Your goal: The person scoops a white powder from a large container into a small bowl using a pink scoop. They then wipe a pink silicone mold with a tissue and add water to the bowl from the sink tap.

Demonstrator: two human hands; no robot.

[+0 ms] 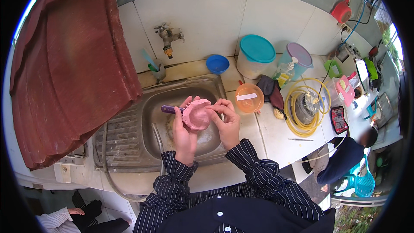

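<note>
Over the sink basin, my left hand [185, 140] cups a pink moulded piece [199, 116], rough-edged and hollowed in the middle. A purple handle [169, 109] sticks out to the left beside the fingers of that hand. What its other end joins is hidden, so I cannot tell whether it belongs to the pink piece. At the piece's right rim, my right hand [228, 125] has thumb and forefinger pinched together, touching the edge. Any small thing between those fingertips is too small to make out.
The steel sink [151, 103] has a hose [157, 140] over its edge and a tap [167, 41] above. To the right are an orange bowl [254, 105], lidded tubs [258, 49], a coiled yellow hose [293, 123] and a red tool case [339, 120]. People sit nearby.
</note>
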